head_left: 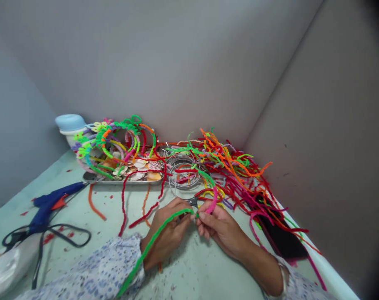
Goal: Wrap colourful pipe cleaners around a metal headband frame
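A long green pipe cleaner (156, 239) runs from the fingertips of my left hand (169, 233) back across its wrist and sleeve. That hand pinches it close to its upper end. Just right of it, my right hand (222, 227) is closed on a curved pink and green wrapped piece (213, 199), thumb and fingers near its lower end. The fingertips of both hands almost meet at a small bit of green. Right behind the hands lie scissors (194, 201) with red and yellow handles, partly covered by the wrapped piece and fingers.
A metal tray (129, 182) holds shells and wrapped colourful hoops (106, 143). Coiled wire (183, 183) lies beside a pile of pipe cleaners (229, 166) partly covering a dark phone (283, 237). At left are a blue glue gun (48, 204), its cord, and a white container with blue lid (71, 123).
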`<act>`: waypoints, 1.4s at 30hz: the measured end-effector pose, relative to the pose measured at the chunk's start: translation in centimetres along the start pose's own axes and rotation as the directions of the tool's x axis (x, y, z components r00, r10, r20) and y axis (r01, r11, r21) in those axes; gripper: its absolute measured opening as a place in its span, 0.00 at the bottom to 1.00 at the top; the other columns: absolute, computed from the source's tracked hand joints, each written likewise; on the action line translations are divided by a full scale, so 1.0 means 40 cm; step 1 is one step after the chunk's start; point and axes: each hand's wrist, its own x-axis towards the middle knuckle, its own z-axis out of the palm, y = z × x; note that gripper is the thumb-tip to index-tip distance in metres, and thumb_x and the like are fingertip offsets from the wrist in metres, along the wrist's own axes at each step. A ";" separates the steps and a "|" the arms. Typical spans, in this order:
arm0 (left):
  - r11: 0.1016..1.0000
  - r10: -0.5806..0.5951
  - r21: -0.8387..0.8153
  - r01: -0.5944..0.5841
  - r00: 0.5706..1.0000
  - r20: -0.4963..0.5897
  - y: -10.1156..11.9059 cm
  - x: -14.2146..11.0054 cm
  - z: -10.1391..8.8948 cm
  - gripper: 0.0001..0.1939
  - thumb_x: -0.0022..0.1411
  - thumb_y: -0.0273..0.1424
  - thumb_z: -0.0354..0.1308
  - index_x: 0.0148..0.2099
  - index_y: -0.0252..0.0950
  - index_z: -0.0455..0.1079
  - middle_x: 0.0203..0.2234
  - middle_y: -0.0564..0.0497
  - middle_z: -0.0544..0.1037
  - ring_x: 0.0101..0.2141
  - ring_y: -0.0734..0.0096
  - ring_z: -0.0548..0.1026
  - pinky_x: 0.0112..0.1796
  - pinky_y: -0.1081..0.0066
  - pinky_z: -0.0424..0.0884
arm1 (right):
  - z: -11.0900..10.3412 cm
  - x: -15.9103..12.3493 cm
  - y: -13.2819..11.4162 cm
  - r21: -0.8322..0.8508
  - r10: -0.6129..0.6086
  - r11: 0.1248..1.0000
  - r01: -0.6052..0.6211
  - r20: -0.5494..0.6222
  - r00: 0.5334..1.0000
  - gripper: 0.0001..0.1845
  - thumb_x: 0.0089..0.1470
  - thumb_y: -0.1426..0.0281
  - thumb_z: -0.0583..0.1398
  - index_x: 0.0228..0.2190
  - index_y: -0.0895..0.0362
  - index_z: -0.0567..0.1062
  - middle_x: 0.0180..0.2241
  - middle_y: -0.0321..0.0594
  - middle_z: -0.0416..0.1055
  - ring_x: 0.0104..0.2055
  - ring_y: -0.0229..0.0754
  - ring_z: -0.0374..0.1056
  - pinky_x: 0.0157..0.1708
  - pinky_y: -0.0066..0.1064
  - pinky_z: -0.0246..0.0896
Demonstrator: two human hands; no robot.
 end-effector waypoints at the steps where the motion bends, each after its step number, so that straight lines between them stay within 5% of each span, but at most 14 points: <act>1: 1.000 -0.023 -0.001 0.023 1.000 0.001 0.003 0.000 0.001 0.09 0.64 0.29 0.50 0.32 0.36 0.70 0.29 0.51 0.71 0.30 0.72 0.70 0.31 0.74 0.65 | 0.000 0.000 0.000 -0.024 -0.011 1.000 0.011 0.002 1.000 0.14 0.49 0.61 0.64 0.29 0.58 0.68 0.23 0.35 0.70 0.21 0.33 0.65 0.19 0.23 0.55; 10: 0.987 -0.163 0.004 0.162 0.986 0.024 -0.002 -0.003 0.008 0.12 0.64 0.31 0.49 0.29 0.36 0.67 0.27 0.53 0.69 0.29 0.72 0.69 0.31 0.73 0.65 | 0.005 -0.010 0.002 -0.295 -0.083 0.952 0.082 0.008 0.996 0.15 0.54 0.58 0.60 0.30 0.58 0.67 0.21 0.35 0.69 0.21 0.34 0.63 0.22 0.27 0.57; 27: 0.955 -0.270 -0.098 0.279 0.958 0.096 -0.004 -0.002 0.021 0.11 0.63 0.31 0.47 0.28 0.35 0.62 0.23 0.54 0.64 0.25 0.73 0.64 0.25 0.74 0.60 | 0.003 -0.021 0.034 -0.458 -0.195 0.872 0.172 -0.002 0.981 0.09 0.58 0.63 0.56 0.33 0.56 0.68 0.25 0.35 0.68 0.25 0.36 0.65 0.26 0.29 0.62; 33: 0.990 -0.141 -0.004 0.142 0.988 0.061 -0.004 0.001 0.009 0.09 0.62 0.27 0.50 0.28 0.35 0.63 0.26 0.53 0.66 0.30 0.72 0.66 0.31 0.73 0.61 | 0.002 -0.022 0.035 -0.467 -0.198 0.864 0.185 0.021 0.980 0.08 0.58 0.63 0.56 0.33 0.55 0.68 0.25 0.35 0.67 0.25 0.37 0.64 0.26 0.29 0.61; 42: 0.986 -0.167 0.017 0.166 0.982 0.085 -0.002 0.004 0.008 0.09 0.62 0.27 0.49 0.29 0.35 0.63 0.26 0.54 0.65 0.29 0.73 0.65 0.30 0.73 0.59 | 0.004 -0.024 0.035 -0.509 -0.204 0.837 0.200 0.049 0.978 0.08 0.59 0.64 0.55 0.34 0.56 0.68 0.25 0.35 0.67 0.25 0.36 0.63 0.25 0.28 0.60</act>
